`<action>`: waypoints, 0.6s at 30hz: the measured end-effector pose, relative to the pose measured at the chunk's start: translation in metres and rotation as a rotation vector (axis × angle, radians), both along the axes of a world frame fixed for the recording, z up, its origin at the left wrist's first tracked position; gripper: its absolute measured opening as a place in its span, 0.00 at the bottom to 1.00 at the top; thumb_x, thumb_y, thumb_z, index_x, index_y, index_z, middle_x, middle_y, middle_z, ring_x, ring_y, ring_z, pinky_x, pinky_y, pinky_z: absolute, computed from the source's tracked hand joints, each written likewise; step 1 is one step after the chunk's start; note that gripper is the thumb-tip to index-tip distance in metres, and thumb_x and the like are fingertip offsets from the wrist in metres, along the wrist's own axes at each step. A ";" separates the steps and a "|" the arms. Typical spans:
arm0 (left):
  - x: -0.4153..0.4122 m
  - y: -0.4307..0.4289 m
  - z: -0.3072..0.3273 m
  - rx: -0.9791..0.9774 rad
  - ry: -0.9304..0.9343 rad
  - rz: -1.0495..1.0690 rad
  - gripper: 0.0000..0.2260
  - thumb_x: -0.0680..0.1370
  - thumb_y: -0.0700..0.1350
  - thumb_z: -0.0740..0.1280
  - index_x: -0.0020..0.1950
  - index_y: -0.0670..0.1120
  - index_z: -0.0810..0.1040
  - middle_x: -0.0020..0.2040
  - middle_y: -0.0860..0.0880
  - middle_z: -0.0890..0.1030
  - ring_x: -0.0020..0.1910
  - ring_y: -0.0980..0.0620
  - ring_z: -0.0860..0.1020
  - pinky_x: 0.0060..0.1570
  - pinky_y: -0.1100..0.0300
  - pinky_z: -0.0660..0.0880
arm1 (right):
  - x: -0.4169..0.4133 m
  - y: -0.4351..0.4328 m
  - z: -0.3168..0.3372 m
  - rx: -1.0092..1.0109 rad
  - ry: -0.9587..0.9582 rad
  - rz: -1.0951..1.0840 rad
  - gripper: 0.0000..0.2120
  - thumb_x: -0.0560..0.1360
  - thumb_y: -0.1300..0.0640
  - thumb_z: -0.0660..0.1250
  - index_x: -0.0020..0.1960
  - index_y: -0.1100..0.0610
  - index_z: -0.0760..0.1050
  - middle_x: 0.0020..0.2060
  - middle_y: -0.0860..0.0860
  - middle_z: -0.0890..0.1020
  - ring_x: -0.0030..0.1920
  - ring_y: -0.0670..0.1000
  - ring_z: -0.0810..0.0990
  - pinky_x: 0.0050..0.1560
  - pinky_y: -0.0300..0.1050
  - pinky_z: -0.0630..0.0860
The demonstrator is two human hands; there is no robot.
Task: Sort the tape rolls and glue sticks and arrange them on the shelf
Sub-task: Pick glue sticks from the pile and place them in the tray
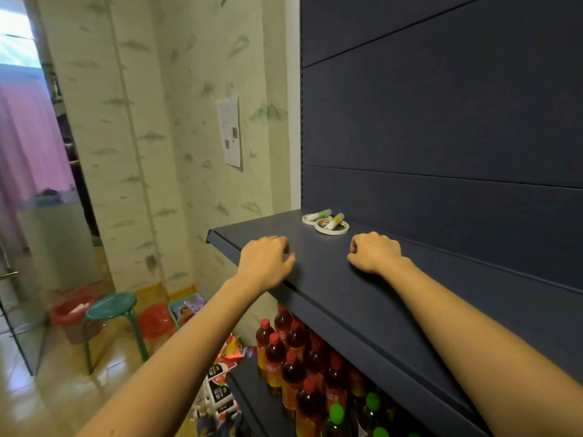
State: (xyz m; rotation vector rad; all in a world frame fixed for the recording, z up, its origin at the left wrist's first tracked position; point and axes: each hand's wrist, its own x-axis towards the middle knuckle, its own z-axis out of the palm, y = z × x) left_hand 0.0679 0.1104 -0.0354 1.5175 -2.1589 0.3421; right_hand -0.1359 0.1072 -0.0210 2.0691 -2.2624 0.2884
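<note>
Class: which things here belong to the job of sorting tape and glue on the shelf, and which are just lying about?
For the job: two white tape rolls; two small glue sticks lying on them; dark blue shelf.
Lying about: red-capped brown drink bottles below; green round stool; red plastic bucket; white paper sheet on the wall.

The shelf (321, 279) is open in front; tape rolls (325, 231) and glue sticks (335, 221) sit behind.

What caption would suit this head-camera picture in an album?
Left hand and right hand rest on the shelf near tape rolls and glue sticks, bottles below.
</note>
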 end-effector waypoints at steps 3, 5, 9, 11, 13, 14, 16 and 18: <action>0.001 -0.036 -0.002 0.042 0.039 -0.024 0.13 0.79 0.52 0.59 0.53 0.44 0.76 0.52 0.46 0.80 0.49 0.48 0.78 0.48 0.54 0.76 | 0.001 -0.029 0.001 -0.006 -0.003 -0.033 0.14 0.78 0.50 0.60 0.59 0.55 0.75 0.58 0.53 0.77 0.58 0.55 0.76 0.49 0.46 0.70; 0.001 -0.062 -0.003 0.075 0.041 -0.039 0.13 0.79 0.52 0.59 0.53 0.44 0.76 0.52 0.46 0.80 0.49 0.47 0.78 0.48 0.54 0.76 | 0.002 -0.048 0.001 -0.005 -0.002 -0.065 0.14 0.78 0.50 0.60 0.59 0.55 0.75 0.58 0.53 0.77 0.57 0.55 0.76 0.47 0.46 0.69; -0.001 -0.117 -0.001 0.095 0.043 -0.085 0.12 0.79 0.52 0.59 0.53 0.45 0.76 0.53 0.45 0.80 0.50 0.45 0.78 0.48 0.54 0.74 | 0.001 -0.086 0.006 -0.033 0.003 -0.137 0.14 0.78 0.51 0.59 0.59 0.55 0.74 0.57 0.54 0.77 0.56 0.56 0.77 0.47 0.47 0.69; -0.003 -0.142 0.000 0.113 0.052 -0.123 0.11 0.78 0.51 0.59 0.52 0.46 0.76 0.53 0.45 0.80 0.50 0.45 0.78 0.47 0.54 0.73 | 0.002 -0.105 0.008 -0.053 -0.009 -0.177 0.14 0.79 0.50 0.58 0.59 0.55 0.75 0.57 0.54 0.78 0.56 0.57 0.77 0.47 0.47 0.70; -0.004 -0.172 0.003 0.116 0.032 -0.171 0.10 0.78 0.51 0.60 0.50 0.46 0.75 0.52 0.45 0.80 0.50 0.45 0.78 0.44 0.56 0.71 | 0.007 -0.128 0.012 -0.065 -0.043 -0.231 0.16 0.79 0.48 0.58 0.59 0.56 0.75 0.56 0.55 0.78 0.55 0.57 0.77 0.47 0.47 0.70; -0.004 -0.186 0.005 0.108 0.020 -0.194 0.09 0.78 0.50 0.60 0.49 0.46 0.75 0.51 0.45 0.80 0.49 0.44 0.78 0.41 0.56 0.69 | 0.009 -0.139 0.013 -0.068 -0.069 -0.262 0.17 0.79 0.47 0.57 0.58 0.57 0.75 0.56 0.55 0.78 0.55 0.57 0.77 0.47 0.48 0.70; -0.004 -0.212 0.007 0.085 0.014 -0.246 0.09 0.78 0.50 0.60 0.49 0.46 0.75 0.51 0.46 0.80 0.48 0.44 0.77 0.40 0.57 0.67 | 0.015 -0.162 0.016 -0.086 -0.111 -0.323 0.18 0.79 0.45 0.57 0.59 0.57 0.75 0.56 0.55 0.78 0.56 0.58 0.77 0.47 0.48 0.69; -0.004 -0.234 0.008 0.070 0.015 -0.309 0.09 0.78 0.50 0.60 0.49 0.46 0.75 0.50 0.46 0.80 0.47 0.45 0.77 0.41 0.56 0.69 | 0.019 -0.183 0.015 -0.114 -0.129 -0.383 0.20 0.79 0.45 0.58 0.63 0.57 0.71 0.58 0.56 0.77 0.58 0.58 0.76 0.47 0.47 0.69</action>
